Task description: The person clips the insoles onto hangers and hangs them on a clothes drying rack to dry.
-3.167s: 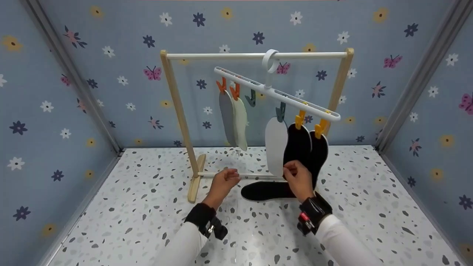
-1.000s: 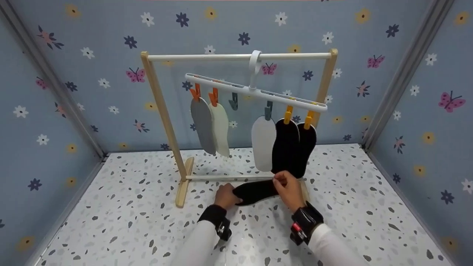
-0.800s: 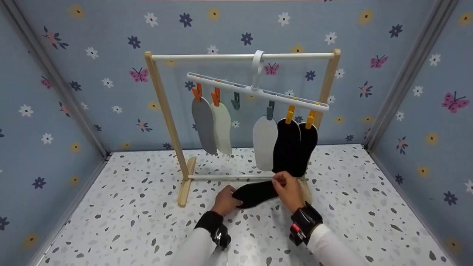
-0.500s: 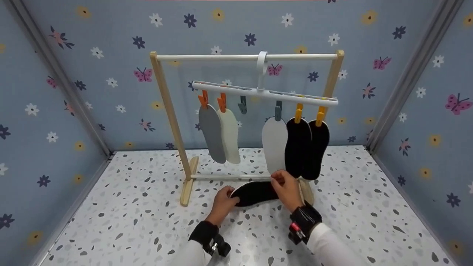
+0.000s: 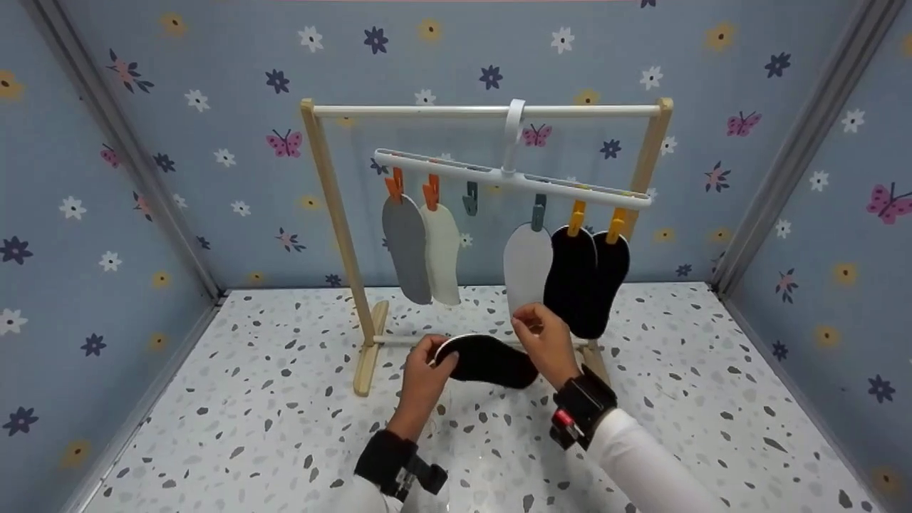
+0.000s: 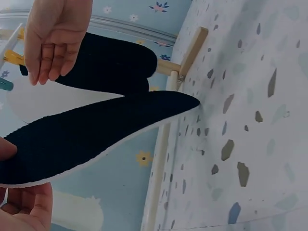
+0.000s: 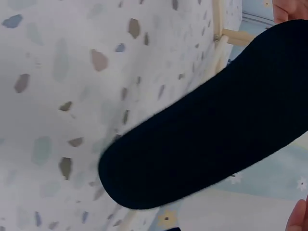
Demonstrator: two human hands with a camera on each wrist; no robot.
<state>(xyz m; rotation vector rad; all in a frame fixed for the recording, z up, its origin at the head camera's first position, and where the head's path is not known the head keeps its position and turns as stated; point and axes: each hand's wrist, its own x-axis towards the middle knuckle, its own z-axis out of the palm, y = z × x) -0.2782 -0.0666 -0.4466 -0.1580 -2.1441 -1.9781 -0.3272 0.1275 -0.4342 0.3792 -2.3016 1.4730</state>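
My left hand (image 5: 434, 353) grips one end of a black insole (image 5: 488, 360) and holds it off the speckled floor, in front of the rack's lower bar. In the left wrist view the thumb (image 6: 5, 149) lies on top of the black insole (image 6: 96, 134) and the fingers (image 6: 29, 207) sit beneath its white edge. My right hand (image 5: 527, 328) hovers just above the insole's far end with relaxed fingers (image 6: 50, 48), holding nothing, close to the bottom of a hanging white insole (image 5: 527, 267). The right wrist view shows the black insole (image 7: 207, 134) over the floor.
A wooden rack (image 5: 335, 214) carries a white clip hanger (image 5: 513, 178). A grey insole (image 5: 406, 249), a cream insole (image 5: 442, 253) and two black insoles (image 5: 588, 281) hang from its clips. One teal clip (image 5: 470, 199) holds nothing. Flowered walls enclose the floor (image 5: 249, 399).
The black insole has come up off the floor in my left hand. My right hand has let go of it and risen. The tilted hanger has swung closer to level.
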